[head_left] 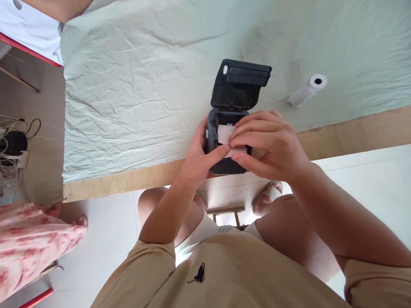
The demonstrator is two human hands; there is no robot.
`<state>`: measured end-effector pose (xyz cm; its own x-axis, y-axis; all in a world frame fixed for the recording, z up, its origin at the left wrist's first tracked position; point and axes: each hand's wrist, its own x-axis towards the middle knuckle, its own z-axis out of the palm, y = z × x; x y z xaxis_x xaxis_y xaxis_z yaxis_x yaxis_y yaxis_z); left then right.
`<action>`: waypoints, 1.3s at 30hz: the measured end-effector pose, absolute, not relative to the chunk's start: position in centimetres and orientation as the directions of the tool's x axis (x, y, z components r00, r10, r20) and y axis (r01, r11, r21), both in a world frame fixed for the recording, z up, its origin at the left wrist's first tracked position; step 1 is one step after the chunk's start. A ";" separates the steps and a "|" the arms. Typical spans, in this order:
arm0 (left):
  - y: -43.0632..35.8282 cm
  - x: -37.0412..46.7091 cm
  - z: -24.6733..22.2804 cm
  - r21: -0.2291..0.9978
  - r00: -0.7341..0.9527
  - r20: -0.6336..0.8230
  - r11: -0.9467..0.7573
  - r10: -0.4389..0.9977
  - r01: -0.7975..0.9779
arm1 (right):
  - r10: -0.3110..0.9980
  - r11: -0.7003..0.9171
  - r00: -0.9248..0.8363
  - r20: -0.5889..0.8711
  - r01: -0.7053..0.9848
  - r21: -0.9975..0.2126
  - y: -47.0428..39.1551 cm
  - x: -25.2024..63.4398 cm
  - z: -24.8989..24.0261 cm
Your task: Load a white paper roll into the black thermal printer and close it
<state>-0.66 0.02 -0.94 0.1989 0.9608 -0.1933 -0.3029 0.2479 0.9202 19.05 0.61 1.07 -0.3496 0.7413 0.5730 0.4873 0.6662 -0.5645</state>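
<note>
A small dark printer [229,167] stands at the table's near edge with its black lid [236,92] raised. White paper [225,133] lies inside the opened body. My left hand [202,154] wraps the printer's left side, its thumb reaching over onto the paper. Over the right side, my right hand [263,143] has its fingertips closed on the paper near my left thumb. Part of the paper is hidden under my fingers.
A white paper roll [305,90] lies to the right on the green cloth [144,85]. The table's bare wooden edge [128,179] runs below. Another person's arm [61,6] is at the upper left, and cables [13,149] lie at the left.
</note>
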 end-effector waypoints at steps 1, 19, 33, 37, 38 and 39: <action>0.0 -0.7 -1.0 0.921 0.198 -0.207 0.259 0.958 -0.290 | 0.731 0.674 -0.299 0.613 0.458 -0.579 0.8 19.2 1.1; 0.0 -0.9 -1.2 0.929 0.190 -0.193 0.241 0.963 -0.280 | 0.926 0.371 -0.217 0.308 0.376 -0.849 2.1 20.8 -1.8; 0.1 -0.7 -0.8 0.894 0.213 -0.271 0.328 0.939 -0.307 | 0.886 0.453 -0.306 0.349 0.410 -0.792 2.5 21.3 -3.7; 0.2 -0.5 -0.8 0.886 0.196 -0.200 0.262 0.960 -0.383 | 0.868 0.479 -0.333 0.368 0.369 -0.796 2.6 21.3 -3.9; 0.2 -0.4 -0.7 0.881 0.184 -0.193 0.253 0.964 -0.401 | 0.861 0.492 -0.332 0.385 0.353 -0.796 2.6 21.4 -4.0; 0.2 -0.2 -0.8 0.873 0.169 -0.193 0.247 0.967 -0.420 | 0.856 0.503 -0.321 0.405 0.337 -0.796 2.7 21.4 -4.0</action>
<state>-0.24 0.25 -0.76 0.1688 0.9667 -0.1925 -0.4200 0.2472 0.8732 21.36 2.65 -4.04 -0.3214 0.8561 0.4047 0.3365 0.5028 -0.7962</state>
